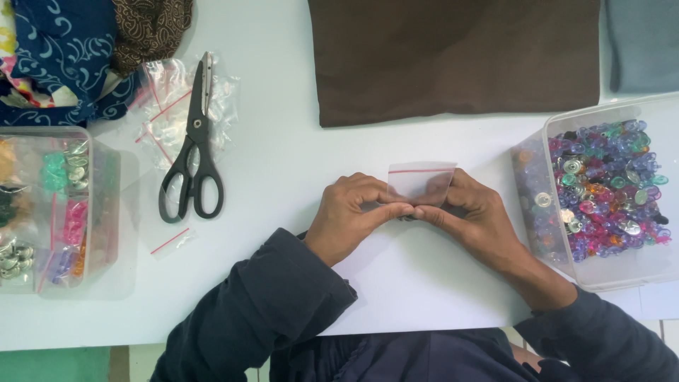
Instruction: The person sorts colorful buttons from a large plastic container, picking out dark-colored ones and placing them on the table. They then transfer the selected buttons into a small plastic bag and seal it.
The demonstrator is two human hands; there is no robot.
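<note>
While your sleeves rest at the near edge of the white table point(283, 148), your left hand point(353, 216) and right hand point(470, 212) meet at mid-table, fingertips pinched shut on the lower edge of a small clear zip bag point(421, 182) with a red strip. Black scissors point(192, 152) lie toward the far-left corner; a clear tub of coloured buttons point(608, 187) sits at the right edge, brown cloth point(453, 56) along the far edge.

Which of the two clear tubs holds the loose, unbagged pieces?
The right tub, beside the right hand: its colourful pieces lie loose. The left tub's are bagged.
</note>
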